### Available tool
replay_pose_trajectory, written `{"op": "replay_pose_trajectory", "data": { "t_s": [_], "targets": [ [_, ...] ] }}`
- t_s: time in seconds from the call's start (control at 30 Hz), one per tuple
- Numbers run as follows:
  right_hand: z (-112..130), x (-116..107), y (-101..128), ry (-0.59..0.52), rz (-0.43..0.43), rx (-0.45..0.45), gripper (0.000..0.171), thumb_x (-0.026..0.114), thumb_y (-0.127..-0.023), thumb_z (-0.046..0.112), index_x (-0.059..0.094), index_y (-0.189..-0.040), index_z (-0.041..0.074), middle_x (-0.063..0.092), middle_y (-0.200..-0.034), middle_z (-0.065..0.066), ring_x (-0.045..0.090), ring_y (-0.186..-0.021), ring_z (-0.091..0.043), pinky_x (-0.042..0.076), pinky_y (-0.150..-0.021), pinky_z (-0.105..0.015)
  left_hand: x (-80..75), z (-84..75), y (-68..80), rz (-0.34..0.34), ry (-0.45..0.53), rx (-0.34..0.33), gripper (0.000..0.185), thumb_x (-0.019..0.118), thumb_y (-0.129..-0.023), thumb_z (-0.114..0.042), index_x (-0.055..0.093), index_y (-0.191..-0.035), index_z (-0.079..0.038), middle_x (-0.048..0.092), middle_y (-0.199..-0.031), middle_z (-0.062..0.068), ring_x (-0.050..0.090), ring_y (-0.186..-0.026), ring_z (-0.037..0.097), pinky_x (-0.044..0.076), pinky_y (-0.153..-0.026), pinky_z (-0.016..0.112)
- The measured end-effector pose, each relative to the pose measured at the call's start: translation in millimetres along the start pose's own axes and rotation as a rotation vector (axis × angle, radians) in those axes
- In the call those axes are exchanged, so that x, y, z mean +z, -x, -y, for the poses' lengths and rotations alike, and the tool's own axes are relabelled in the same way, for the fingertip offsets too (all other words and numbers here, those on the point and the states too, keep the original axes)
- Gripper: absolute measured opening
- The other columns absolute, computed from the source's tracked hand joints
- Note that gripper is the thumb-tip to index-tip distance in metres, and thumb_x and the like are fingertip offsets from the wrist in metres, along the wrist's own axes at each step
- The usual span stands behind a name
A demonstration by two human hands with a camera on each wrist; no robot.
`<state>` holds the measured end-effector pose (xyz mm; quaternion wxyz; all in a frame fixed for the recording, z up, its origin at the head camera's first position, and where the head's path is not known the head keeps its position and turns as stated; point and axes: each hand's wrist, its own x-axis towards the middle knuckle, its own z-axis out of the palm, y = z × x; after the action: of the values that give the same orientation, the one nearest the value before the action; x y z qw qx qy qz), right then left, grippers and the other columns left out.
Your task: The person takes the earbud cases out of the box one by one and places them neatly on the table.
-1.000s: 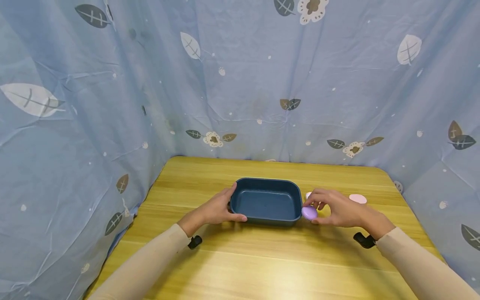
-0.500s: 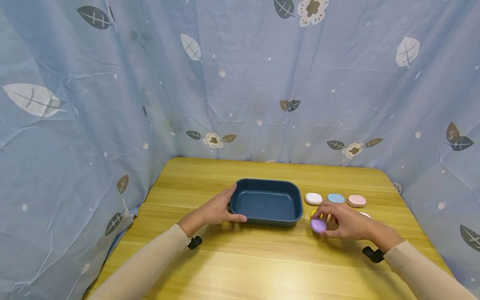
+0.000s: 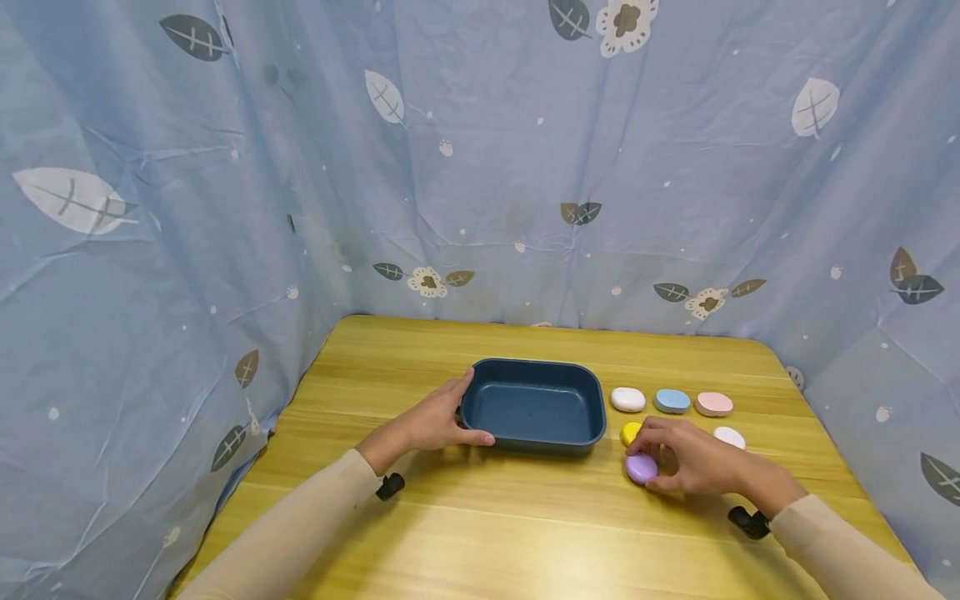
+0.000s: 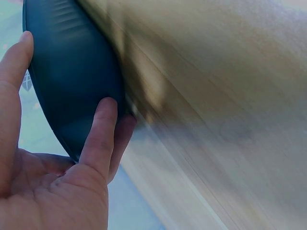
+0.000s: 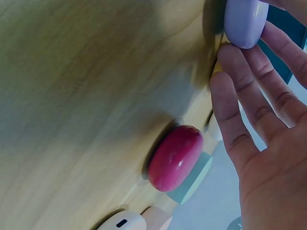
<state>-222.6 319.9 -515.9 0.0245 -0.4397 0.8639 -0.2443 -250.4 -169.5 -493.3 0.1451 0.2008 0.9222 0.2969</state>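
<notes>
My left hand [image 3: 438, 414] holds the left end of a dark blue rectangular plastic bin [image 3: 532, 408], thumb along its near side. In the left wrist view, the fingers [image 4: 98, 134] spread against the bin's wall [image 4: 76, 81]. My right hand [image 3: 693, 457] pinches a smooth purple oval case [image 3: 641, 469] between thumb and fingertips, low over the table in front of a yellow one [image 3: 631, 433]. The right wrist view has the purple case [image 5: 245, 21] at the top edge and a glossy magenta oval case [image 5: 176, 158] below, which my hand hides in the head view.
Behind my right hand lie a white case [image 3: 627, 399], a light blue one [image 3: 672, 401] and a pink one [image 3: 714, 404] in a row. Another white case [image 3: 730, 437] sits right of the hand. Patterned blue curtains [image 3: 495, 167] enclose the wooden table [image 3: 480, 517].
My right hand has carried the purple case away from the bin's right end, toward me and slightly right, uncovering the cases behind. The left hand and bin have stayed put.
</notes>
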Motion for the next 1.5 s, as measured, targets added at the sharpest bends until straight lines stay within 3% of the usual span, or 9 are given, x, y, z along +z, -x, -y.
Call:
{"op": "replay_pose_trajectory", "data": {
  "t_s": [0.4, 0.83, 1.1, 1.23, 1.37, 1.5],
  "targets": [
    [-1, 2, 7, -0.044, 0.031, 0.017, 0.041, 0.101, -0.092, 0.021, 0.080, -0.127, 0.028, 0.069, -0.116, 0.012, 0.063, -0.097, 0.001, 0.060, -0.079, -0.026, 0.3, 1.0, -1.8, -0.002, 0.010, 0.006, 0.135, 0.090, -0.097, -0.068, 0.008, -0.189, -0.013, 0.025, -0.194, 0.020, 0.036, -0.177, 0.045, 0.040, -0.140, 0.065],
    [2, -1, 13, -0.014, -0.007, 0.018, 0.043, 0.103, -0.091, 0.024, 0.080, -0.128, 0.028, 0.069, -0.115, 0.010, 0.064, -0.093, -0.004, 0.058, -0.075, -0.024, 1.6, -2.1, -6.1, 0.002, 0.014, 0.011, 0.135, 0.090, -0.096, -0.068, 0.008, -0.189, -0.014, 0.023, -0.195, 0.018, 0.033, -0.179, 0.044, 0.039, -0.141, 0.065],
    [11, -3, 9, 0.086, -0.156, 0.077, 0.034, 0.098, -0.098, 0.031, 0.081, -0.125, 0.019, 0.070, -0.111, 0.006, 0.060, -0.085, -0.001, 0.052, -0.069, -0.022, 2.1, -0.9, -6.0, -0.012, 0.023, 0.002, 0.136, 0.092, -0.095, -0.068, 0.009, -0.190, -0.017, 0.023, -0.195, 0.019, 0.035, -0.178, 0.046, 0.040, -0.140, 0.067],
    [15, -6, 2, 0.184, -0.253, 0.134, 0.042, 0.098, -0.097, 0.032, 0.081, -0.132, 0.020, 0.071, -0.118, 0.003, 0.063, -0.086, -0.007, 0.051, -0.069, -0.022, 0.3, -0.9, -4.2, -0.021, 0.027, -0.018, 0.137, 0.091, -0.093, -0.072, 0.009, -0.190, -0.020, 0.022, -0.195, 0.022, 0.038, -0.176, 0.048, 0.041, -0.139, 0.068],
    [18, -10, -8, 0.288, -0.319, 0.192, 0.060, 0.100, -0.092, 0.038, 0.078, -0.146, 0.022, 0.072, -0.140, -0.004, 0.074, -0.104, -0.020, 0.060, -0.076, -0.033, -3.3, -0.8, -2.5, -0.043, 0.026, -0.030, 0.135, 0.087, -0.094, -0.078, 0.009, -0.190, -0.023, 0.019, -0.195, 0.023, 0.048, -0.170, 0.048, 0.045, -0.135, 0.070],
    [19, -14, -16, 0.344, -0.323, 0.250, 0.078, 0.097, -0.093, 0.050, 0.068, -0.162, 0.026, 0.066, -0.160, -0.012, 0.072, -0.129, -0.038, 0.064, -0.093, -0.058, -9.6, -4.2, 1.7, -0.083, -0.015, -0.025, 0.130, 0.080, -0.096, -0.083, 0.009, -0.190, -0.028, 0.017, -0.196, 0.019, 0.056, -0.164, 0.047, 0.049, -0.131, 0.071]
  ]
}}
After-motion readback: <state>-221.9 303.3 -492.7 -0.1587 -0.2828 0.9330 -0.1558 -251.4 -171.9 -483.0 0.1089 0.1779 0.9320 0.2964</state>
